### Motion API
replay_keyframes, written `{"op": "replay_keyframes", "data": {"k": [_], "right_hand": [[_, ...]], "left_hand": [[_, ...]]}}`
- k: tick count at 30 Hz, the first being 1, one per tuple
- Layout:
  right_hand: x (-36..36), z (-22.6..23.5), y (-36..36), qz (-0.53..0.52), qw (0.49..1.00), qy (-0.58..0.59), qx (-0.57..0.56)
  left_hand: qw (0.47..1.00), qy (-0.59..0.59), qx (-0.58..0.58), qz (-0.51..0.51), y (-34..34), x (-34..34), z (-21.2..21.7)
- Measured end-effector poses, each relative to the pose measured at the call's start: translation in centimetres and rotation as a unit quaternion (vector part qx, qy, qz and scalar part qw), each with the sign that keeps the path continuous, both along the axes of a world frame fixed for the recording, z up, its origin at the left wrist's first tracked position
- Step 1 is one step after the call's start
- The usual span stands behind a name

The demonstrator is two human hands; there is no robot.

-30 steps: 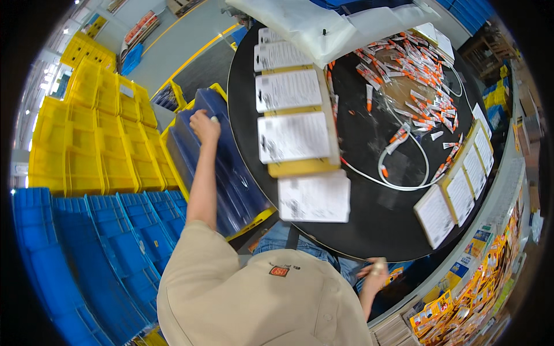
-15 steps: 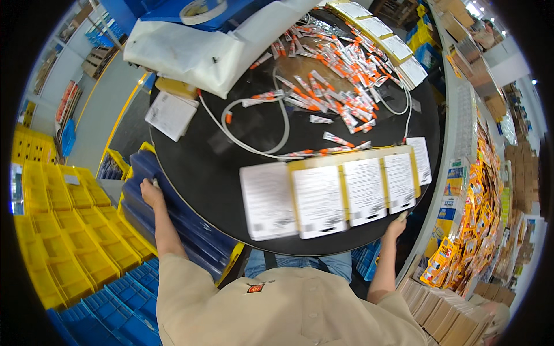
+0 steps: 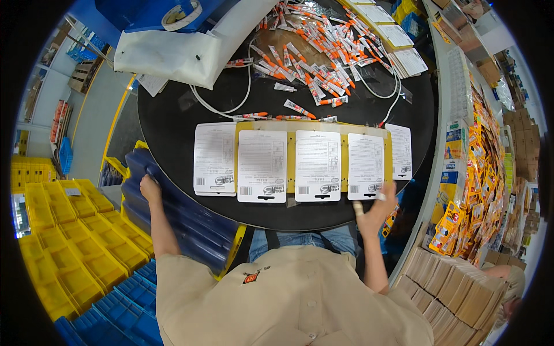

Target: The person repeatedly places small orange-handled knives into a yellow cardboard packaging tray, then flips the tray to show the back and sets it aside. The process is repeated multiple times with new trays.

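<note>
White printed cards lie side by side on a yellow fixture (image 3: 291, 184) along the near side of a round black table (image 3: 216, 211). My right hand (image 3: 375, 214) is at the lower edge of the right-middle card (image 3: 366, 164), fingers spread, with pale wraps on two of them; whether it touches the card I cannot tell. To the left, my left hand (image 3: 151, 190) is closed over the dark blue ridged tray (image 3: 179, 210); what its fingers hold, if anything, is hidden. Beyond the cards lies a pile of small white tubes with orange caps (image 3: 323, 57).
A white tube-shaped cable (image 3: 218, 109) loops across the table. White sheeting (image 3: 167, 57) and a tape roll (image 3: 182, 16) are at the far left. Yellow bins (image 3: 81, 230) and blue bins (image 3: 115, 314) stand left. Orange packages (image 3: 470, 190) and stacked cardboard (image 3: 456, 288) line the right.
The table with its cards and tubes has shifted leftward and turned slightly in view. My right hand has gone from the table's right edge to the card, its fingers spreading. My left hand stays put.
</note>
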State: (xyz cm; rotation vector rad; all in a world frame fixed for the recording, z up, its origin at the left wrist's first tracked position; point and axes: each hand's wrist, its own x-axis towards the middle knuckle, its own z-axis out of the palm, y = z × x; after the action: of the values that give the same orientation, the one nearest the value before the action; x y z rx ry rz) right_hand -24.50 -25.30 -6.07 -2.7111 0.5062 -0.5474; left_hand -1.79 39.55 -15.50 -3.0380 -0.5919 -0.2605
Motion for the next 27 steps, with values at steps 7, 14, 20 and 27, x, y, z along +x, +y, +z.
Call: {"op": "replay_keyframes", "data": {"k": [7, 14, 20, 27], "right_hand": [[4.6, 7.0, 2.4, 0.175, 0.979, -0.04, 0.093], [7.5, 4.0, 8.8, 0.316, 0.94, -0.052, 0.116], [10.8, 4.4, 16.0, 0.448, 0.889, -0.094, 0.001], [12.0, 4.4, -5.0, -0.023, 0.901, -0.237, 0.363]], "left_hand": [[0.999, -0.033, 0.001, -0.014, -3.6, -1.0, 3.0], [0.998, 0.055, -0.031, 0.017, -5.4, -3.1, 1.0], [0.991, 0.098, -0.089, -0.028, -2.8, -3.1, -0.3], [0.991, -0.092, -0.086, 0.043, -4.5, -3.9, 5.5]]}}
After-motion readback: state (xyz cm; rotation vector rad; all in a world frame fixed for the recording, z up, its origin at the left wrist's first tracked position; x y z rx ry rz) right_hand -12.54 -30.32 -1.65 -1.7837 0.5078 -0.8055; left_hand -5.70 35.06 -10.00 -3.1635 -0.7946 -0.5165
